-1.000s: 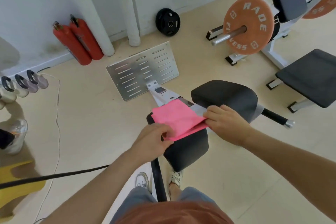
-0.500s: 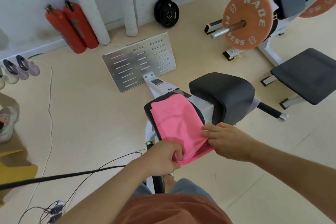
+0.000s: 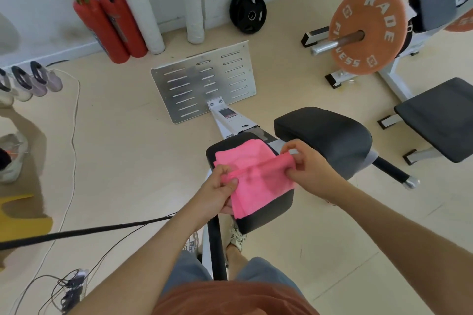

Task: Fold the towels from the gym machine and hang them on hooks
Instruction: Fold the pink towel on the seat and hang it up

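The left fingers (image 3: 225,170) and right fingers (image 3: 297,144) each pinch an end of a raised fold in the pink towel (image 3: 256,194), whose rest lies on the padded surface (image 3: 279,208) beneath them, and an uneven pull could, I reckon, skew the fold or drag it off.

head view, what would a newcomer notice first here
The bright pink towel at centre grabs the eye first, lying on a black pad with the left hand and right hand each pinching an end of a raised fold. Next come the orange weight plate at upper right and two red fire extinguishers against the wall upper left.
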{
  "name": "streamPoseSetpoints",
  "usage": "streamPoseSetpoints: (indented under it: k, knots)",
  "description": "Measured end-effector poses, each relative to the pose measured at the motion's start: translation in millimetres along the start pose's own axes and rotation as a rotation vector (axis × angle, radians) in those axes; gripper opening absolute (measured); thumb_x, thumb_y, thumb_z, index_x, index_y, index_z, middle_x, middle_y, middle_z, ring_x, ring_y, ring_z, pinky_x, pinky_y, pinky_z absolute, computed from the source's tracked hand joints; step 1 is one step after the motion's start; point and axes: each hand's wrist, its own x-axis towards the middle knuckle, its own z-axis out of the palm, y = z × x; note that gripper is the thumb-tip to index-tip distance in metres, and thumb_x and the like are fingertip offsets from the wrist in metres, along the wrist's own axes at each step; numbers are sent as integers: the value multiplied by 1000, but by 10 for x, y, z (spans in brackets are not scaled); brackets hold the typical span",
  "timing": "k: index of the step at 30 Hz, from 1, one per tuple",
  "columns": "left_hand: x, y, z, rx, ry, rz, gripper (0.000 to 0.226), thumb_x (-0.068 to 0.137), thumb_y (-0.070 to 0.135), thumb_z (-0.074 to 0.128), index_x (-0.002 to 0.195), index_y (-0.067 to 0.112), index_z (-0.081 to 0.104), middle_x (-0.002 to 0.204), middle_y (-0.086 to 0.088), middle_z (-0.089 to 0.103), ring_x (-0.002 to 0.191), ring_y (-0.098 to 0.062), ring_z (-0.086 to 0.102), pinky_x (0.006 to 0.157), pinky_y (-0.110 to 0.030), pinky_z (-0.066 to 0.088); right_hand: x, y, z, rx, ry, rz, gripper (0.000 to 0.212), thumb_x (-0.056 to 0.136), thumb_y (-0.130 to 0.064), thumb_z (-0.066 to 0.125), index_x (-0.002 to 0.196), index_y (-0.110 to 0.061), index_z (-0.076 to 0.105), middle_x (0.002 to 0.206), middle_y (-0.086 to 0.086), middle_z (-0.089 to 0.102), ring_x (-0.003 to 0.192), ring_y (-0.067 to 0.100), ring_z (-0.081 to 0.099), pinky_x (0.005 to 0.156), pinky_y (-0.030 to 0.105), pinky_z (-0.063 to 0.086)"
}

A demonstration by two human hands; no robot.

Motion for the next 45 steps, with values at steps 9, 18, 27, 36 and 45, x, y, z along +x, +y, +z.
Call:
streamPoseSetpoints:
  k: [9,18,27,36,45]
  knots:
    - [243,-19,-7,-109,174,-105,15,103,29,38,116,22,39,115,-11,58,88,-28,68,66,-49,60,569,172,223,-310,48,6,37,93,-15,38,115,-44,40,80,-6,60,78,21,59,79,44,50]
    - [600,9,-167,-72,373,-137,10,102,33,35,103,23,36,110,-17,55,83,-25,62,57,-39,57,1085,229,358,-646,80,-85,39,94,-19,43,126,-39,31,73,-13,45,54,4,50,45,22,30]
    - [882,-31,-281,-92,399,-287,20,102,20,31,105,3,43,59,-4,37,34,-10,32,34,-16,26,1438,234,459,-682,-55,102,36,92,-40,45,64,-17,44,68,3,51,60,21,52,58,31,43]
    - [1002,99,-450,-119,302,-497,34,101,16,39,68,8,44,45,-1,36,28,-7,29,32,-11,25,1338,86,429,-827,-178,131,31,103,-21,33,122,-5,51,123,12,56,111,27,58,85,31,45]
    - [1129,146,-458,381,198,-497,30,101,19,34,76,6,44,40,-1,41,28,-10,33,34,-15,28,1347,59,505,-857,-120,193,25,100,-17,41,122,-6,45,116,10,61,103,27,62,71,29,41]
